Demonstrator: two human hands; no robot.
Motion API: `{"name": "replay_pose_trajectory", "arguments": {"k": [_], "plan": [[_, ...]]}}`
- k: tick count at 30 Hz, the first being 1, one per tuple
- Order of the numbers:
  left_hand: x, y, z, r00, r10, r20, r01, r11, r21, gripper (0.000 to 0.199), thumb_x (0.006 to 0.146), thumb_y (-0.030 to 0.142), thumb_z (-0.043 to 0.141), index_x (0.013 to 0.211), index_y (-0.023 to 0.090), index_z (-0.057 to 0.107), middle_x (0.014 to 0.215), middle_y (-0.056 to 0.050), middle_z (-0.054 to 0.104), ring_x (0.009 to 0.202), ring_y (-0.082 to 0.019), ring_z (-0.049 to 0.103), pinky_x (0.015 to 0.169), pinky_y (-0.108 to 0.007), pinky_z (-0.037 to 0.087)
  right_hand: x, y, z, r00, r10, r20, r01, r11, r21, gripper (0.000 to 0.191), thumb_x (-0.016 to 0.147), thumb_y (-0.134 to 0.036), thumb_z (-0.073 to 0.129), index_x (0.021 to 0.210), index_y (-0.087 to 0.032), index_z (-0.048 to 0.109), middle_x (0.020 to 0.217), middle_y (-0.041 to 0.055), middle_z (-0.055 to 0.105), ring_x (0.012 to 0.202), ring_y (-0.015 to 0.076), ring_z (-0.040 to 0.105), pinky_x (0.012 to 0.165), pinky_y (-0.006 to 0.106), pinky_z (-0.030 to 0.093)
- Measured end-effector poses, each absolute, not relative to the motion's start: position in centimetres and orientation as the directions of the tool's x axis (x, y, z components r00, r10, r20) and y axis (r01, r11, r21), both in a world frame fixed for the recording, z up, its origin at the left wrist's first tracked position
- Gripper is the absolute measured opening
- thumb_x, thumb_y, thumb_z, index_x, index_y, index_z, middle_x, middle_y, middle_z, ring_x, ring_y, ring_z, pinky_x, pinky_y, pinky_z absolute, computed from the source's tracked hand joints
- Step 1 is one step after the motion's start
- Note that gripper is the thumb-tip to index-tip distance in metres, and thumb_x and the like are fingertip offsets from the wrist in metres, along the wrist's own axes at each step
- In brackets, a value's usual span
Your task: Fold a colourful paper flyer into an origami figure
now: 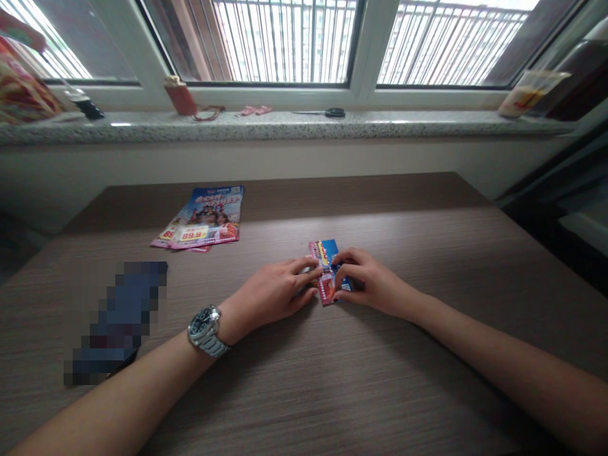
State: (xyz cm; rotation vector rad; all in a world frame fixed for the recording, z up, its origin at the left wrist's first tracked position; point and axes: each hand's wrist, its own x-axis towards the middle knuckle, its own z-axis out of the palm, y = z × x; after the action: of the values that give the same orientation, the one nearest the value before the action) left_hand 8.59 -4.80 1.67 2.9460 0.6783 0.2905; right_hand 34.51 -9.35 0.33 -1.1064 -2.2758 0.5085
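A small folded piece of colourful printed paper [327, 269], blue, pink and yellow, lies on the brown wooden table [304, 380]. From the left, my left hand [285, 288] rests its fingertips at the paper's left edge, fingers bent and slightly apart. On that wrist is a metal watch [204, 326]. My right hand [363, 278] has its fingers curled onto the paper's right side, thumb near the lower part, pinching or pressing it. The fingertips of both hands partly cover the paper.
Printed flyers [206, 218] lie overlapped at the back left. A pixelated dark blue object [121, 320] is beside my left forearm. On the stone windowsill [389, 125] stand a red container [180, 96], scissors [332, 113], pink items [256, 110] and a plastic cup [527, 95].
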Motion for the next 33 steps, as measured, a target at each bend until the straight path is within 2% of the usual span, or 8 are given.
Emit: {"name": "replay_pose_trajectory", "arguments": {"k": [8,10,15,26,33], "plan": [[8.6,-4.8,1.7,0.879,0.44,0.185,0.42,-0.897,0.14,0.041,0.104,0.037,0.049,0.142,0.023,0.056,0.144,-0.009,0.058,0.124,-0.028,0.063,0.102,-0.042,0.056,35.0,-9.8,0.6,-0.547,0.797,0.256,0.587,0.583,-0.562,0.028,0.079,-0.033,0.085,0.099,-0.022,0.068,0.13,0.012,0.057,0.123,0.0295,0.055,0.106,0.048,0.046],[8.6,-4.8,1.7,0.878,0.442,0.184,0.421,-0.896,0.142,0.041,0.104,0.037,0.049,0.142,0.023,0.056,0.144,-0.009,0.058,0.124,-0.028,0.063,0.101,-0.042,0.056,35.2,-9.8,0.6,-0.554,0.796,0.243,0.566,0.575,-0.592,0.025,0.083,-0.033,0.081,0.101,-0.022,0.068,0.132,0.0113,0.056,0.126,0.0285,0.053,0.107,0.048,0.045],[8.6,-4.8,1.5,0.876,0.446,0.187,0.423,-0.894,0.149,0.039,0.104,0.035,0.049,0.14,0.023,0.057,0.143,-0.009,0.059,0.124,-0.028,0.064,0.102,-0.042,0.056,35.2,-9.5,0.4,-0.521,0.812,0.263,0.535,0.551,-0.641,0.002,0.095,-0.024,0.068,0.095,-0.022,0.067,0.124,0.0094,0.06,0.12,0.0243,0.056,0.106,0.045,0.045],[9.1,-5.2,1.3,0.845,0.494,0.205,0.446,-0.863,0.238,0.034,0.105,0.033,0.05,0.136,0.023,0.058,0.141,-0.007,0.06,0.121,-0.026,0.065,0.099,-0.042,0.057,34.2,-9.7,0.0,-0.465,0.822,0.329,0.591,0.565,-0.576,0.012,0.086,-0.018,0.077,0.09,-0.021,0.065,0.118,0.0094,0.063,0.112,0.0255,0.058,0.099,0.043,0.047],[9.4,-5.5,1.0,0.799,0.554,0.234,0.497,-0.827,0.261,0.042,0.101,0.036,0.058,0.141,0.022,0.056,0.142,-0.009,0.059,0.121,-0.027,0.064,0.102,-0.042,0.057,33.8,-10.0,0.1,-0.463,0.821,0.334,0.603,0.567,-0.561,0.012,0.087,-0.021,0.077,0.091,-0.022,0.066,0.118,0.0087,0.064,0.112,0.0255,0.058,0.099,0.043,0.046]]}}
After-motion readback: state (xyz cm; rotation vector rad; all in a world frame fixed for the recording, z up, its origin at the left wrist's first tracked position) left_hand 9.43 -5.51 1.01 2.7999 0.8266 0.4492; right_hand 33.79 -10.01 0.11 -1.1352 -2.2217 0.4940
